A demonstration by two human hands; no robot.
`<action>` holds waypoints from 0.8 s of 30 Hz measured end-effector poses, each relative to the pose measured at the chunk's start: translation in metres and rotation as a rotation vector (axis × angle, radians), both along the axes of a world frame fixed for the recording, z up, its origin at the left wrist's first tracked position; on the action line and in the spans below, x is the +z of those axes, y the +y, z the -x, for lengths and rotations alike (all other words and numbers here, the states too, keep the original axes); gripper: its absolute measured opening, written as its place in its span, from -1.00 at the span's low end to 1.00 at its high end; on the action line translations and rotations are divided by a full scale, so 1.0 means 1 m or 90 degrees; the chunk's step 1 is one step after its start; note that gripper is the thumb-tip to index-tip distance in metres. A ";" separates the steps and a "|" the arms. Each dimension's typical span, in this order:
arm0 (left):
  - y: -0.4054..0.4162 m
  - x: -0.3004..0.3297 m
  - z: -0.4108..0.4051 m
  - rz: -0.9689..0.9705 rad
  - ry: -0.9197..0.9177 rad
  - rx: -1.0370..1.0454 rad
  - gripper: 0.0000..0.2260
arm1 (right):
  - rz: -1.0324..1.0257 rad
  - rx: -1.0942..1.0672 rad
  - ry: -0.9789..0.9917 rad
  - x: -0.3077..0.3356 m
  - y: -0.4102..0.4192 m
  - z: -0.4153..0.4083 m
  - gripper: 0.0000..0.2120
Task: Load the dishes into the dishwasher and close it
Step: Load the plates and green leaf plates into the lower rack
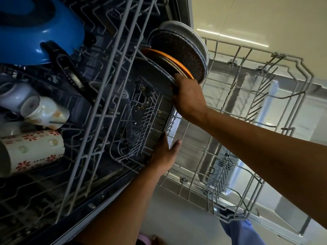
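Head view: pale tiled floor (247,18) beneath lower rack (265,103).

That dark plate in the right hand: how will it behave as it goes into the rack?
Dark plate: looks rigid and glazed, so probably slippery and chippable against the orange plate beside it. Right hand grips only its rim, so it may tilt. Left hand steadies the lower rack.

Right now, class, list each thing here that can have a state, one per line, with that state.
Dishwasher door: open.
Lower rack: pulled out.
Plates: standing on edge.
Right hand: gripping a dark plate.
Left hand: flat, fingers straight, on the rack.
Flowered mug: lying on its side.
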State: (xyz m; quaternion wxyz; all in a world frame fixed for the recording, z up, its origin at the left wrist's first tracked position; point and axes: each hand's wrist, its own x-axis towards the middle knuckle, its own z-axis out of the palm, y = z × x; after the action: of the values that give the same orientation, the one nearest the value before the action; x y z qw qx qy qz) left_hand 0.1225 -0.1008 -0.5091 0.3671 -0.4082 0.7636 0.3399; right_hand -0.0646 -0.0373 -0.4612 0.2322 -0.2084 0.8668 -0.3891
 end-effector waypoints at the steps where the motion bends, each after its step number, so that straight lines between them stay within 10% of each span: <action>1: 0.001 0.001 0.000 0.003 0.000 -0.004 -0.23 | -0.010 0.008 0.003 0.004 0.001 0.000 -0.80; 12: 0.001 0.003 -0.007 -0.015 0.060 -0.035 -0.28 | -0.036 0.173 0.208 0.054 0.009 0.041 -0.32; 24: 0.000 -0.005 -0.013 -0.011 0.088 -0.032 -0.30 | -0.040 0.157 0.291 0.067 0.004 0.053 -0.48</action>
State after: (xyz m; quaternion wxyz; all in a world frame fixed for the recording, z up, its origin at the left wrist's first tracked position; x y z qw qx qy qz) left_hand 0.1355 -0.1012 -0.5140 0.3254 -0.3612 0.7943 0.3642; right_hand -0.1180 -0.0330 -0.3938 0.0825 -0.3879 0.8762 -0.2738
